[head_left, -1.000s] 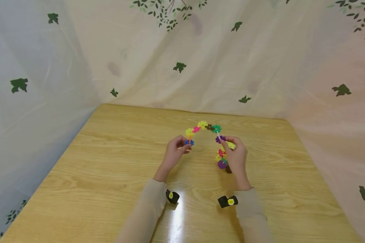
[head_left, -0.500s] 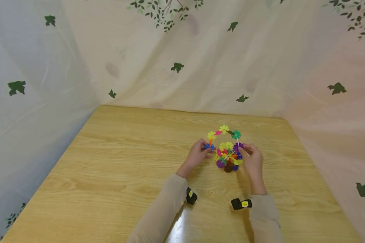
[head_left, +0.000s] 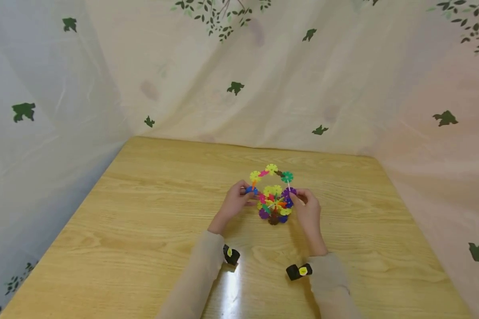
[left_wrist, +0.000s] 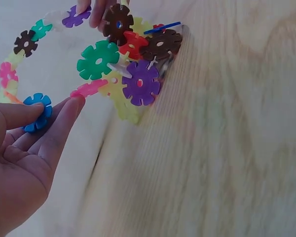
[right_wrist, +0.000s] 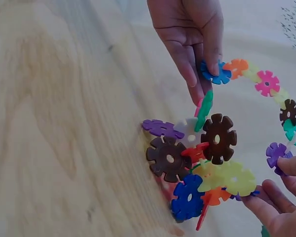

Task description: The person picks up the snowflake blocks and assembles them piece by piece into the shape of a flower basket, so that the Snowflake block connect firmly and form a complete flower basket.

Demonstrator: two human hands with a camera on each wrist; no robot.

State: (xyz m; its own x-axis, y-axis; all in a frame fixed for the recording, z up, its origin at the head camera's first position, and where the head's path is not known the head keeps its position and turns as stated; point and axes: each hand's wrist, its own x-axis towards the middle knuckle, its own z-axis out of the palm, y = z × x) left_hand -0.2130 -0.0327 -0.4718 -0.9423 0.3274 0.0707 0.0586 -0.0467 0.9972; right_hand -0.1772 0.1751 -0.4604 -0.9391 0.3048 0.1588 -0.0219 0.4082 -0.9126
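A chain of notched plastic discs (head_left: pixel 271 169) arches above a rounded cluster of joined discs (head_left: pixel 274 206), in yellow, pink, brown, purple and other colours. My left hand (head_left: pixel 233 201) pinches the blue disc (left_wrist: pixel 38 112) at the chain's left end between thumb and finger. One of its fingertips touches a pink disc (left_wrist: pixel 89 88) on the cluster in the left wrist view. The right hand (head_left: pixel 308 212) pinches a purple disc (right_wrist: pixel 276 155) at the chain's other end. Its lower fingers lie against the cluster near a yellow disc (right_wrist: pixel 237 178).
The wooden table (head_left: pixel 143 212) carries the cluster near its middle. A pale curtain (head_left: pixel 183 88) with leaf and bird prints hangs behind it and along both sides. Black wrist cameras (head_left: pixel 231 255) sit at both sleeve cuffs.
The chain first swung right, from beside the cluster to above it. Since then both hands, chain and cluster have shifted left together. Both hands have kept hold of the chain's end discs.
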